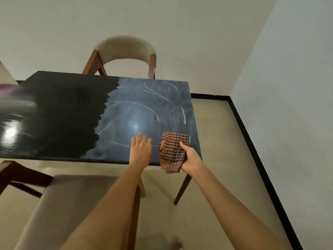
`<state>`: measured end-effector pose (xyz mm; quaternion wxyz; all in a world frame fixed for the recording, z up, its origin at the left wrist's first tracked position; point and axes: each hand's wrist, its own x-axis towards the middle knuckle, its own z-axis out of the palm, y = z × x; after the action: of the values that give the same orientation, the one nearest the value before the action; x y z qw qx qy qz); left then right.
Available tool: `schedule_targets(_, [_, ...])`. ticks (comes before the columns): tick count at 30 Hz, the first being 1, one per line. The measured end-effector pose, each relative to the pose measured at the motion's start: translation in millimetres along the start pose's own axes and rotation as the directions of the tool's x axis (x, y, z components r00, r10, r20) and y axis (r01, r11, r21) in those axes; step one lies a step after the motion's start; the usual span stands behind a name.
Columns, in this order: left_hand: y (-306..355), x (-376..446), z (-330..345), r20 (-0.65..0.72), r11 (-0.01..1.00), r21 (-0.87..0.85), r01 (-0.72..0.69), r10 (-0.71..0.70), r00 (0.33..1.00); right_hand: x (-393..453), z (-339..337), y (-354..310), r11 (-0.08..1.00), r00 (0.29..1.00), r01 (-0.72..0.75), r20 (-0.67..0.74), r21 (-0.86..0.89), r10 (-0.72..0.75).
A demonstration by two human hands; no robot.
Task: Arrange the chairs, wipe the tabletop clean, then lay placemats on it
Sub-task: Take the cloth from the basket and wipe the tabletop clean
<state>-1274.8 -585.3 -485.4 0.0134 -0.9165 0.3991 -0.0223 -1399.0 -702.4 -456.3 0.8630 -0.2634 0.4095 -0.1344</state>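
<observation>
Right hand (191,157) gripping bunched striped cloth (173,150), thumb over top, at near right corner of tabletop (54,114). Left hand (141,150) flat, fingers straight, resting on surface just beside cloth.

Tabletop: dark, glossy, rigid; right half hazy and streaked, left half dark and clean-looking. Likely slick under a cloth.

Far chair (124,55): pushed to far edge. Near chair (75,204): seat below near edge.

Cloth: soft, light, limp; lower end hanging past table edge. Best held bunched in palm, as now. Partly on surface, partly in grip.
</observation>
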Motion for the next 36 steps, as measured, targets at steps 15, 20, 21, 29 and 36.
schedule_targets(15, [33,199,10,0.163,0.887,-0.040,0.461,-0.449,0.879,199,54,-192,0.928,0.969,-0.130,0.153,-0.349,0.193])
schedule_targets(20, [39,240,17,0.213,0.755,-0.046,0.655,-0.633,0.745,263,81,-232,0.815,0.914,-0.181,0.212,-0.550,0.346])
schedule_targets(21, [44,248,18,0.231,0.719,-0.058,0.693,-0.666,0.710,273,85,-239,0.794,0.900,-0.186,0.223,-0.579,0.374])
schedule_targets(29, [56,292,43,0.226,0.502,-0.106,0.858,-0.829,0.512,352,138,-259,0.676,0.824,-0.174,0.270,-0.716,0.498])
schedule_targets(36, [15,342,60,0.166,0.321,-0.124,0.939,-0.926,0.338,416,192,-249,0.614,0.735,-0.219,0.286,-0.758,0.615])
